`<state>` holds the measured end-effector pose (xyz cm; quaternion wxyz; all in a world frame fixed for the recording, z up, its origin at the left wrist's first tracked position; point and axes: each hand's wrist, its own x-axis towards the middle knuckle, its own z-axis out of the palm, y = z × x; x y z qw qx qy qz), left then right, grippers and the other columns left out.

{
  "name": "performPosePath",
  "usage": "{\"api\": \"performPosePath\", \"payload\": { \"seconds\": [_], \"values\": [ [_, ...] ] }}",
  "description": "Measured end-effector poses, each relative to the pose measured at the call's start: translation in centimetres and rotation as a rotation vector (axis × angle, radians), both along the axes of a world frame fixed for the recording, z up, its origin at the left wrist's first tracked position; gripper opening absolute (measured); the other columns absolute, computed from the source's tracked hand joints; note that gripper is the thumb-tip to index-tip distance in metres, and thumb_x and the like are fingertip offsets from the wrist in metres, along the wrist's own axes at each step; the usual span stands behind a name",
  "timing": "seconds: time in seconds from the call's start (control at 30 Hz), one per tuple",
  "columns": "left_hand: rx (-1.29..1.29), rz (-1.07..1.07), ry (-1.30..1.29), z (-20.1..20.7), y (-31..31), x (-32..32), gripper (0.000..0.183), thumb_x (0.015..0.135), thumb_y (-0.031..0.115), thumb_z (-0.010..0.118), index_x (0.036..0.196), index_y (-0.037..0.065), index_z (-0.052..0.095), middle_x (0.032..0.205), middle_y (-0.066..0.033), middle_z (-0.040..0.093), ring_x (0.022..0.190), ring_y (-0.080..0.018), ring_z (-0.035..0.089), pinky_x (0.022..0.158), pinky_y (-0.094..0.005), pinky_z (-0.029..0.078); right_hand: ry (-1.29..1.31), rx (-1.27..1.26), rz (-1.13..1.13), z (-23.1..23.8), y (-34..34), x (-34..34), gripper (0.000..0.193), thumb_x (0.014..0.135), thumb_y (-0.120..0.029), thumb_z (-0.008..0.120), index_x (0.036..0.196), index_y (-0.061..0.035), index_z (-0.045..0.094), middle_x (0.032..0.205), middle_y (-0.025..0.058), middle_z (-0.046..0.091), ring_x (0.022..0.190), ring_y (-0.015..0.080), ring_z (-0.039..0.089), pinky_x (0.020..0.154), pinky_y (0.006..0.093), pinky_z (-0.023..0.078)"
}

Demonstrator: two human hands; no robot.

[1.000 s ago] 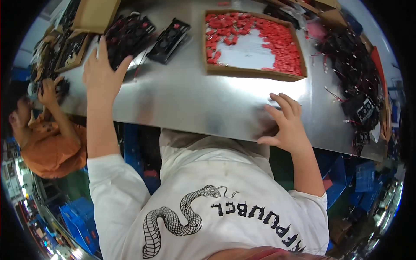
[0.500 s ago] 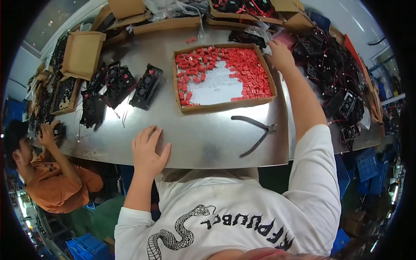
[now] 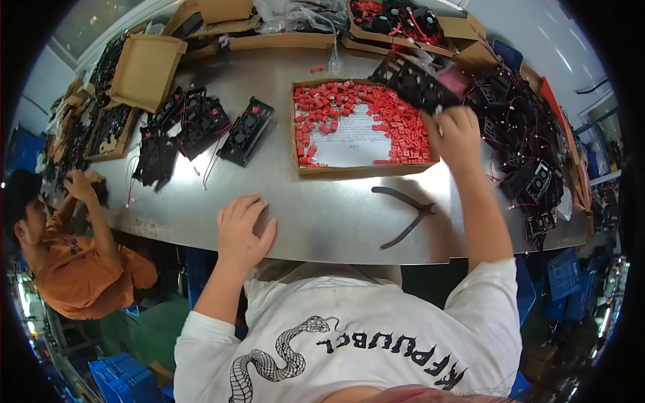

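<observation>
My right hand [image 3: 458, 140] is closed on one end of a black fan unit [image 3: 415, 82], lifted and tilted over the far right corner of a shallow cardboard box [image 3: 363, 170]. Small red plastic parts [image 3: 406, 144] lie in that box around a white written sheet [image 3: 353, 142]. My left hand [image 3: 243, 232] rests on the metal table near its front edge, fingers spread, holding nothing. Between my hands, closer to the right, dark-handled pliers [image 3: 423, 209] lie with their handles apart.
Several black fan units [image 3: 247, 131] with thin wires lie left of the box. A large heap of black fan units [image 3: 510, 127] covers the right side. Cardboard boxes [image 3: 275, 41] line the back. At far left a person in orange [image 3: 84, 269] works at the table.
My right hand has come back toward me from the far right and now holds the fan unit raised from the table. The left hand stays on the table.
</observation>
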<state>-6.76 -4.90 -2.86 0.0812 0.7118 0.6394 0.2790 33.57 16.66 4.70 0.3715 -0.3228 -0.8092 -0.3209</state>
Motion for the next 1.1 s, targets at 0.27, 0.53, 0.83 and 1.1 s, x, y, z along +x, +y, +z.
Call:
{"api": "performPosePath", "payload": {
  "seconds": [0.27, 0.53, 0.83, 1.1],
  "values": [
    [0.092, -0.236, -1.485, 7.2, 2.8, 4.6, 0.057, 0.106, 0.047, 0.04, 0.146, 0.006, 0.043, 0.144, -0.0168, 0.053, 0.128, -0.03, 0.055, 0.107, -0.0435, 0.043, 0.009, -0.198, 0.379, -1.4, -16.1, -8.3, 0.021, 0.061, -0.004, 0.077, 0.074, -0.0129, 0.063, 0.077, 0.0022, 0.052, 0.068, 0.0228, 0.052, 0.061, 0.0352, 0.041],
    [0.062, -0.315, -2.032, 6.8, 1.3, 7.6, 0.054, 0.104, 0.047, 0.048, 0.146, 0.013, 0.039, 0.141, -0.0134, 0.054, 0.119, -0.0264, 0.061, 0.101, -0.0393, 0.05, 0.144, -0.456, 0.201, -1.6, -18.5, -12.8, 0.019, 0.069, -0.002, 0.077, 0.076, -0.008, 0.061, 0.07, 0.0075, 0.057, 0.063, 0.0296, 0.056, 0.057, 0.0399, 0.045],
    [-0.182, 0.047, -1.921, 7.4, 1.0, 11.0, 0.043, 0.097, 0.02, 0.068, 0.13, 0.01, 0.042, 0.109, -0.006, 0.058, 0.089, -0.0151, 0.064, 0.075, -0.0331, 0.057, 0.109, -0.402, 0.338, -1.6, -20.1, -16.8, 0.013, 0.073, -0.009, 0.073, 0.079, -0.0091, 0.061, 0.069, 0.0022, 0.049, 0.061, 0.0202, 0.052, 0.055, 0.0362, 0.04],
    [-0.201, 0.024, -1.609, 5.3, 0.6, 4.0, 0.079, 0.08, 0.028, 0.085, 0.143, 0.012, 0.04, 0.11, -0.0074, 0.062, 0.089, -0.0173, 0.065, 0.078, -0.0334, 0.056, 0.436, -0.77, 0.346, 1.0, -14.1, -14.3, 0.009, 0.08, -0.005, 0.075, 0.085, -0.0037, 0.067, 0.075, 0.0114, 0.066, 0.066, 0.0256, 0.063, 0.063, 0.0359, 0.051]
  ]
}}
